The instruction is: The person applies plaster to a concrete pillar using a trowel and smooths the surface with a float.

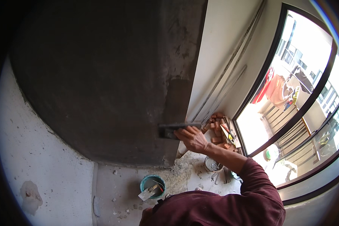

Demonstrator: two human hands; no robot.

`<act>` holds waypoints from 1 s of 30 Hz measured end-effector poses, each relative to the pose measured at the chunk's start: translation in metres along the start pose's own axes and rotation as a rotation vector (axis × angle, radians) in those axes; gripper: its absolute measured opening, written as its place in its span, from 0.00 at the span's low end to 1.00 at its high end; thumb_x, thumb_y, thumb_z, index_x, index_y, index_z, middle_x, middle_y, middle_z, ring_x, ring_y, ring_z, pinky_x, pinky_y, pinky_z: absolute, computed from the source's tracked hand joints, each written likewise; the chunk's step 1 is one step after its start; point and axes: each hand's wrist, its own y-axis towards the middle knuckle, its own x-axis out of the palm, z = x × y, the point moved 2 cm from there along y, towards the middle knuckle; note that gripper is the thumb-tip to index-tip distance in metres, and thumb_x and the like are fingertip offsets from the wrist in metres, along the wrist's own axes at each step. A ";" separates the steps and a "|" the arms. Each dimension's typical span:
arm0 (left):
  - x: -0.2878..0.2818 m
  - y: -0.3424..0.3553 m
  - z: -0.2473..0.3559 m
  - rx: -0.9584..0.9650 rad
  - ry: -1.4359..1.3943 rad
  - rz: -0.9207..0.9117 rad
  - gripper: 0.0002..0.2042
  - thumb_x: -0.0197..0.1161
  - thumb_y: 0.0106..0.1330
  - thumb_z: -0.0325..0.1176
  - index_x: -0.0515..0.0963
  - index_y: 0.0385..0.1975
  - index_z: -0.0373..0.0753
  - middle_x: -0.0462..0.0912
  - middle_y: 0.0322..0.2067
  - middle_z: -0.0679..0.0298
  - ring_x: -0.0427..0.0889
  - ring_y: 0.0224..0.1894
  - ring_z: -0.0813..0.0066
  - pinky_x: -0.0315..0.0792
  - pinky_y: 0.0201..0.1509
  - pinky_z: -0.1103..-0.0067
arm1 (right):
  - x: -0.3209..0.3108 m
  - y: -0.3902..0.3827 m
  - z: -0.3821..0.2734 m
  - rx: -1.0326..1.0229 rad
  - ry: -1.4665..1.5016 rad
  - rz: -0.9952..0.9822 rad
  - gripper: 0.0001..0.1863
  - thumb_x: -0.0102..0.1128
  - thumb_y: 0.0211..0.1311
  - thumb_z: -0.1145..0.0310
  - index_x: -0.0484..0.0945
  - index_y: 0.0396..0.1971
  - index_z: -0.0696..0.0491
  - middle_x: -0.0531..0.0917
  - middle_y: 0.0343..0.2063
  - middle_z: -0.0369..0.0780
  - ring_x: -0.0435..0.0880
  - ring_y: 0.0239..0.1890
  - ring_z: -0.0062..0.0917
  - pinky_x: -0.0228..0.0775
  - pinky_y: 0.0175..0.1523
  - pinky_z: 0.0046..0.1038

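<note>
My right hand (pixel 195 139) is closed around a dark, flat plastering trowel (pixel 167 131), held against or very near the wall close to its right edge. The left end of the trowel is slightly blurred. Dark grey plaster (pixel 101 75) covers the wall. A darker, damp-looking patch (pixel 178 94) lies just above the trowel, and the strip over it is rough and uneven. My left hand does not show; the maroon sleeve and body fill the lower part of the picture.
A teal bucket (pixel 142 183) with tools in it stands on the floor below. Crumbled mortar (pixel 180 171) lies by the wall's foot. To the right are another bucket (pixel 207 168), stacked red bricks (pixel 216 140), long leaning poles (pixel 229 62) and a dark-framed glass door (pixel 273 64).
</note>
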 end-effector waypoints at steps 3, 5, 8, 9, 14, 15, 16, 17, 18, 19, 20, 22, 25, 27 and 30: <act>-0.024 -0.007 0.005 -0.150 -0.092 -0.003 0.14 0.54 0.67 0.38 0.72 0.22 0.38 0.75 0.20 0.51 0.78 0.27 0.53 0.69 0.28 0.66 | -0.119 0.096 0.034 -0.037 -0.120 0.312 0.29 0.60 0.47 0.77 0.76 0.55 0.55 0.78 0.46 0.42 0.77 0.46 0.34 0.72 0.46 0.34; -0.031 -0.002 0.011 -0.174 -0.111 -0.009 0.13 0.54 0.67 0.38 0.73 0.22 0.38 0.75 0.21 0.52 0.78 0.27 0.54 0.69 0.28 0.66 | -0.199 0.147 0.064 -0.059 -0.310 0.538 0.31 0.63 0.43 0.80 0.77 0.54 0.55 0.79 0.45 0.42 0.79 0.43 0.35 0.73 0.45 0.36; -0.036 0.024 0.029 -0.161 -0.137 -0.046 0.13 0.54 0.67 0.38 0.73 0.23 0.38 0.76 0.21 0.53 0.78 0.27 0.55 0.69 0.29 0.67 | -0.284 0.197 0.096 -0.074 -0.548 0.639 0.29 0.66 0.45 0.79 0.76 0.53 0.53 0.82 0.45 0.40 0.80 0.41 0.35 0.78 0.42 0.34; -0.040 0.023 0.029 -0.171 -0.141 -0.033 0.13 0.55 0.67 0.38 0.74 0.23 0.38 0.76 0.21 0.53 0.78 0.27 0.56 0.69 0.29 0.67 | -0.288 0.207 0.101 -0.051 -0.543 0.610 0.29 0.66 0.44 0.79 0.77 0.52 0.53 0.82 0.45 0.40 0.80 0.41 0.35 0.79 0.43 0.34; -0.042 0.026 0.035 -0.165 -0.149 -0.050 0.12 0.55 0.67 0.39 0.75 0.25 0.38 0.77 0.22 0.54 0.78 0.27 0.58 0.70 0.29 0.68 | -0.153 0.153 0.083 -0.115 -0.272 0.422 0.24 0.53 0.51 0.82 0.79 0.51 0.52 0.82 0.46 0.42 0.80 0.40 0.36 0.77 0.45 0.36; -0.035 0.033 0.041 -0.145 -0.153 -0.074 0.12 0.55 0.67 0.39 0.75 0.25 0.38 0.77 0.22 0.55 0.78 0.27 0.58 0.70 0.29 0.68 | -0.113 0.121 0.067 -0.072 -0.207 0.235 0.26 0.56 0.48 0.79 0.79 0.52 0.50 0.80 0.48 0.41 0.78 0.44 0.34 0.76 0.48 0.37; -0.028 0.050 0.052 -0.107 -0.147 -0.104 0.12 0.56 0.67 0.39 0.75 0.25 0.38 0.77 0.22 0.55 0.78 0.27 0.59 0.70 0.30 0.68 | -0.073 0.080 0.054 -0.050 -0.183 0.070 0.28 0.58 0.47 0.77 0.78 0.53 0.49 0.78 0.50 0.38 0.75 0.49 0.32 0.74 0.49 0.36; -0.021 0.064 0.064 -0.073 -0.145 -0.135 0.12 0.56 0.67 0.39 0.75 0.26 0.38 0.77 0.22 0.55 0.78 0.27 0.59 0.70 0.30 0.68 | -0.045 0.048 0.039 -0.081 -0.136 -0.039 0.28 0.59 0.47 0.74 0.78 0.53 0.49 0.78 0.49 0.36 0.73 0.51 0.30 0.72 0.50 0.36; -0.015 0.081 0.078 -0.042 -0.142 -0.163 0.12 0.56 0.67 0.39 0.75 0.26 0.38 0.78 0.22 0.56 0.78 0.27 0.60 0.70 0.30 0.69 | -0.027 0.019 0.026 -0.076 -0.120 -0.185 0.27 0.60 0.47 0.73 0.78 0.53 0.51 0.78 0.49 0.36 0.72 0.53 0.29 0.71 0.49 0.36; -0.018 0.091 0.088 -0.036 -0.141 -0.168 0.12 0.56 0.67 0.39 0.76 0.26 0.38 0.78 0.22 0.56 0.78 0.27 0.60 0.70 0.30 0.69 | -0.015 0.003 0.022 -0.081 -0.043 -0.109 0.27 0.59 0.47 0.75 0.77 0.54 0.55 0.78 0.49 0.38 0.74 0.52 0.31 0.72 0.50 0.37; -0.023 0.090 0.091 -0.055 -0.129 -0.159 0.12 0.56 0.67 0.39 0.76 0.26 0.38 0.78 0.22 0.56 0.78 0.27 0.61 0.70 0.30 0.69 | -0.026 0.013 0.026 -0.060 -0.037 -0.017 0.28 0.59 0.49 0.75 0.75 0.55 0.56 0.78 0.48 0.40 0.75 0.50 0.33 0.72 0.50 0.38; -0.038 0.076 0.087 -0.103 -0.121 -0.132 0.11 0.56 0.67 0.39 0.76 0.27 0.38 0.78 0.23 0.57 0.78 0.27 0.62 0.70 0.30 0.70 | -0.073 0.042 0.015 0.045 0.065 0.167 0.29 0.60 0.52 0.74 0.71 0.58 0.58 0.77 0.45 0.44 0.76 0.46 0.39 0.72 0.50 0.40; -0.059 0.048 0.076 -0.174 -0.110 -0.094 0.11 0.57 0.67 0.39 0.77 0.28 0.39 0.79 0.23 0.58 0.78 0.27 0.63 0.71 0.30 0.70 | -0.175 0.113 0.055 0.256 0.195 0.555 0.30 0.62 0.57 0.72 0.66 0.61 0.61 0.76 0.38 0.50 0.76 0.41 0.44 0.71 0.49 0.41; -0.063 0.044 0.075 -0.173 -0.098 -0.098 0.11 0.57 0.67 0.40 0.77 0.28 0.39 0.79 0.23 0.58 0.78 0.27 0.64 0.71 0.31 0.71 | -0.227 0.152 0.111 0.307 0.344 0.860 0.31 0.61 0.61 0.70 0.65 0.64 0.58 0.80 0.42 0.49 0.83 0.41 0.36 0.76 0.43 0.36; -0.066 0.042 0.076 -0.138 -0.081 -0.105 0.11 0.57 0.66 0.40 0.78 0.29 0.39 0.80 0.24 0.59 0.78 0.27 0.65 0.71 0.31 0.71 | -0.292 0.211 0.198 0.319 0.626 0.893 0.26 0.61 0.63 0.70 0.70 0.61 0.59 0.84 0.43 0.46 0.83 0.43 0.24 0.75 0.45 0.26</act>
